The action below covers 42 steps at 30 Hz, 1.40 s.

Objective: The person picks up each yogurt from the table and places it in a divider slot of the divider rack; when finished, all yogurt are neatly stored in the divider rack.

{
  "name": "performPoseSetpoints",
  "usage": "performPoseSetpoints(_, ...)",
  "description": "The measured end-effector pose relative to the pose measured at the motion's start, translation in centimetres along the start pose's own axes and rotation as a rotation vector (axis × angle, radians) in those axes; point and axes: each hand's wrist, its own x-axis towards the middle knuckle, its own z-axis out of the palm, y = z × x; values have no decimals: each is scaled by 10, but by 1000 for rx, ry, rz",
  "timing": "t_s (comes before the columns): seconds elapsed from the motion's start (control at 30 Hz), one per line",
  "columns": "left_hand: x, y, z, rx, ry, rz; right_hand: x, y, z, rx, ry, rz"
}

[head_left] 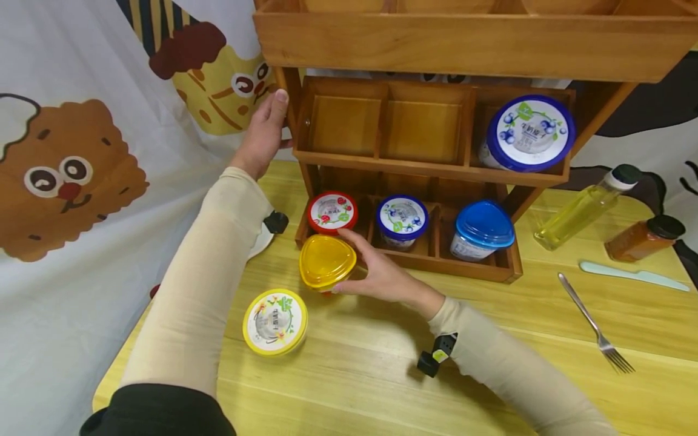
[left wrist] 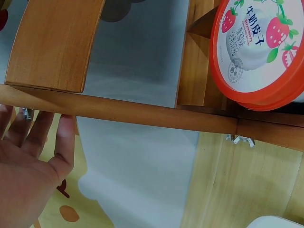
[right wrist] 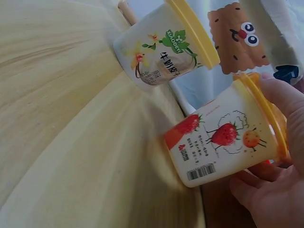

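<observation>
My right hand [head_left: 382, 275] grips a yogurt cup with a domed yellow lid [head_left: 327, 261], thumb and fingers on opposite sides. In the right wrist view this cup shows strawberry pictures [right wrist: 223, 135] and tilts just above the table. To its left stands a vanilla yogurt cup with a yellow-rimmed lid [head_left: 275, 322]. Against the left side of the wooden rack [head_left: 332, 158] rests my left hand [head_left: 263, 134], fingers extended along the post. On the bottom tier, from the left, sit a red-rimmed strawberry cup [head_left: 332, 212], a blueberry cup [head_left: 402, 218] and a blue-lidded cup [head_left: 484, 227].
A larger blueberry cup [head_left: 530, 133] sits in the middle tier's right compartment. Right of the rack are an oil bottle [head_left: 586, 209], a spice jar [head_left: 643, 237], a pale knife [head_left: 635, 275] and a fork [head_left: 597, 327]. A white dish [head_left: 262, 242] lies partly behind my left sleeve.
</observation>
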Motion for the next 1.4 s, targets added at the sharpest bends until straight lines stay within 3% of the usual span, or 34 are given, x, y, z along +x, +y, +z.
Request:
performPoseSetpoints(0.3,1,1,0,12,0,-7,5,7,3,-53,8,-8)
performPoseSetpoints(0.53,3,2,1,12,2,-10,8,10,6,-11,13,9)
performPoseSetpoints(1.0,20,-9,-2,21,4,-5,11,8,6,12,42,8)
performPoseSetpoints(1.4,8,-6,-2,9,4,-15,9,7,13,-3,61,38)
